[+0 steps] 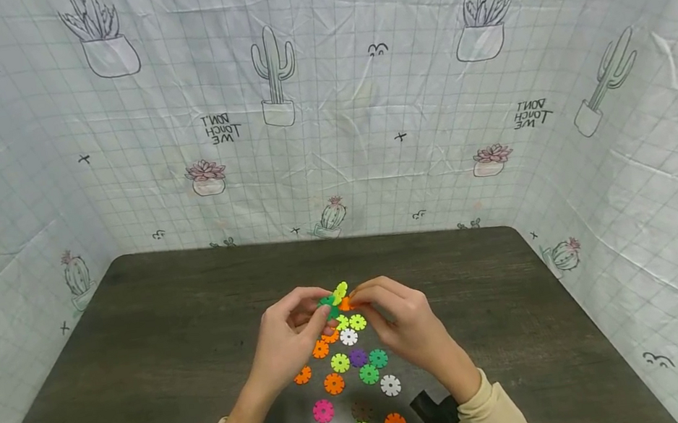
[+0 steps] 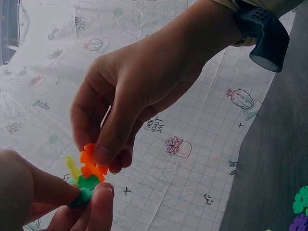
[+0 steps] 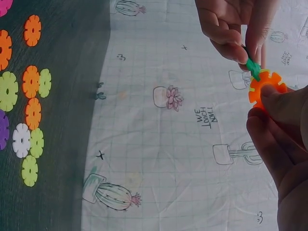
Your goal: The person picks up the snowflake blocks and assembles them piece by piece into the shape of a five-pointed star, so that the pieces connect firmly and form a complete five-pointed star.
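Note:
My left hand pinches a green notched disc between thumb and fingers. My right hand grips an orange notched disc, its thumb pressed on the flat face. In both wrist views the two discs meet edge to edge at an angle. A yellow notched disc stands up beside them, mostly behind the orange one in the right wrist view. Both hands are raised over the far part of the loose discs, fingertips close together.
Loose notched discs lie on the dark table below and nearer than the hands, among them a white disc, a pink disc, a purple disc and a brown disc. A patterned cloth hangs behind and at both sides.

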`<state>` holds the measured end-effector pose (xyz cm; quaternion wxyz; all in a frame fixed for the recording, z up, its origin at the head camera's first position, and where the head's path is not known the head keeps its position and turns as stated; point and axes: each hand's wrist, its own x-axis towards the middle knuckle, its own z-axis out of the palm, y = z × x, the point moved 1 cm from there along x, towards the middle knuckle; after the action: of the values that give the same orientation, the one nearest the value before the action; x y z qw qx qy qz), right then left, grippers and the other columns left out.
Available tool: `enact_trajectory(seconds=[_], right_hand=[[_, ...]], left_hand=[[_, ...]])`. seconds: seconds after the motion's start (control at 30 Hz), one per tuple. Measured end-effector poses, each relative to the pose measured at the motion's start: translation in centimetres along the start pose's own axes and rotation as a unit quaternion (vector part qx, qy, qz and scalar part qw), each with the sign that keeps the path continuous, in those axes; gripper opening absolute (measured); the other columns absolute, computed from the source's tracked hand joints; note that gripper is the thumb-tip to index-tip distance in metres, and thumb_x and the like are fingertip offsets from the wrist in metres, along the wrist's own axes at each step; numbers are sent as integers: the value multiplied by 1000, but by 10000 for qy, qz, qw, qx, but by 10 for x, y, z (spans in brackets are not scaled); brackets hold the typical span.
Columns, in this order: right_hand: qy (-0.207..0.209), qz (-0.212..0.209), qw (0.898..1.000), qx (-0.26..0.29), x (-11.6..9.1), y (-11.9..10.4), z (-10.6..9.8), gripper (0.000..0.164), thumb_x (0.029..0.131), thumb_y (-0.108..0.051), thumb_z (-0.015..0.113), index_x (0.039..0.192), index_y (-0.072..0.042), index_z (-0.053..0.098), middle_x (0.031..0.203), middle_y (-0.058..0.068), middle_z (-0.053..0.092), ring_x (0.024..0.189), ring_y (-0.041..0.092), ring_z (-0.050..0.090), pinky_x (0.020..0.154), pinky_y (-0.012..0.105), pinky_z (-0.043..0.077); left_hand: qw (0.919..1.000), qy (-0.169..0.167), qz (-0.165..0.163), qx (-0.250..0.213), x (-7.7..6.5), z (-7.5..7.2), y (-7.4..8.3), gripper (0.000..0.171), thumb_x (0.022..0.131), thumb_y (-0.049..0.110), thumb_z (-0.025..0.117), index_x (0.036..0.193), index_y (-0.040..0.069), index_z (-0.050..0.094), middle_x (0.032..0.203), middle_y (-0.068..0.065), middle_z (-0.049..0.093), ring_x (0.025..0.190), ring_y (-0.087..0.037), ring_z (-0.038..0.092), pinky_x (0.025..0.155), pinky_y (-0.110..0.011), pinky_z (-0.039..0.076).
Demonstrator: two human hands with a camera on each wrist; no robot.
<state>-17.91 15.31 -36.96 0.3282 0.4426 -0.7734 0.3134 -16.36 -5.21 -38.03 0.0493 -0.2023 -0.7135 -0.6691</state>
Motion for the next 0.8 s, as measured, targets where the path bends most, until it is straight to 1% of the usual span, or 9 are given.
enact_trajectory(seconds=[0.07,0.2,0.47,0.6,0.73,0.8], right_hand=[[-18,9,10000,15,0,0,0,18,85,7,76,98,-4,70,98,6,71,87,16,70,78,22,59],[-71,89,9999,80,0,-2,0,12,89,4,73,97,-4,69,96,5,70,86,16,70,77,21,59],[22,126,9998,172,3,-4,0,27,79,16,76,94,-4,68,92,5,70,82,16,71,74,21,59],[25,160,9995,271,3,-5,1,27,79,16,76,93,-5,67,91,5,70,81,16,71,74,21,59],[59,103,9994,318,1,-5,7,26,80,16,75,93,-5,67,90,5,69,79,15,70,72,20,59],[84,53,9995,305,1,-5,11,25,80,15,75,93,-5,66,89,5,68,77,15,70,70,19,58]], left_hand=[[10000,-21,-44,-13,0,0,0,19,97,2,65,117,0,67,89,-23,65,74,-10,73,68,-28,62],[9999,-96,4,-98,0,-1,1,18,97,0,65,114,-3,66,87,-23,63,74,-10,73,67,-28,61],[9995,-289,154,-49,1,-3,5,15,97,-3,63,112,-4,65,83,-21,63,74,-12,74,64,-30,61],[9995,-316,83,-21,0,-5,6,15,96,-4,64,110,-3,65,82,-20,63,74,-12,74,64,-31,61],[9996,-287,-53,3,0,-5,5,14,95,-4,65,109,-3,65,82,-20,63,71,-12,73,62,-30,60],[9996,-234,-149,9,-1,-6,4,14,95,-3,65,109,-4,65,81,-20,63,70,-13,73,58,-29,58]])
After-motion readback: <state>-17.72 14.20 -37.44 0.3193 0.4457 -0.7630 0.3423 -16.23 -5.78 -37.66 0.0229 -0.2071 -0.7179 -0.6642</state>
